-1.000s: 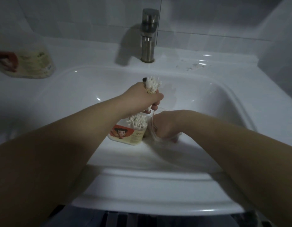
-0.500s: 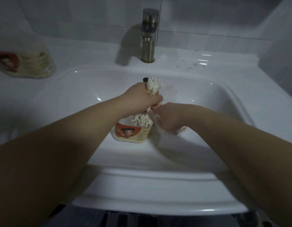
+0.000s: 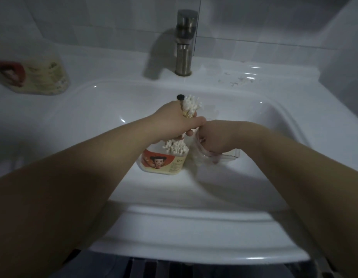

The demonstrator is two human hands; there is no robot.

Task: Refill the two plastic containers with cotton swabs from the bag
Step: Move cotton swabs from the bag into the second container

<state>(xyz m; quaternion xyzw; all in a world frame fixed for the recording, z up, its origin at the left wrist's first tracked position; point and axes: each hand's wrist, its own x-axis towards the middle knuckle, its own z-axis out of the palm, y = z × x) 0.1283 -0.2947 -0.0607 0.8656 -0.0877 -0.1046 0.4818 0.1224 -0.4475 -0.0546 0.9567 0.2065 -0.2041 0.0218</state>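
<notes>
Sink basin [image 3: 94,117]: left hand [image 3: 174,121] round swabs [image 3: 191,106], right hand [image 3: 216,137] round bag [image 3: 203,155]

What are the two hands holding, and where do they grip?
The left hand grips a bundle of cotton swabs round its middle, tips sticking out both ends. The right hand clutches the clear plastic bag, seemingly near its opening.

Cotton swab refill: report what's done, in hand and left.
Done: the labelled container in the sink already holds swabs. In hand: left hand grips a swab bundle; right hand holds the clear bag. Left: the counter container, contents unclear.
</notes>
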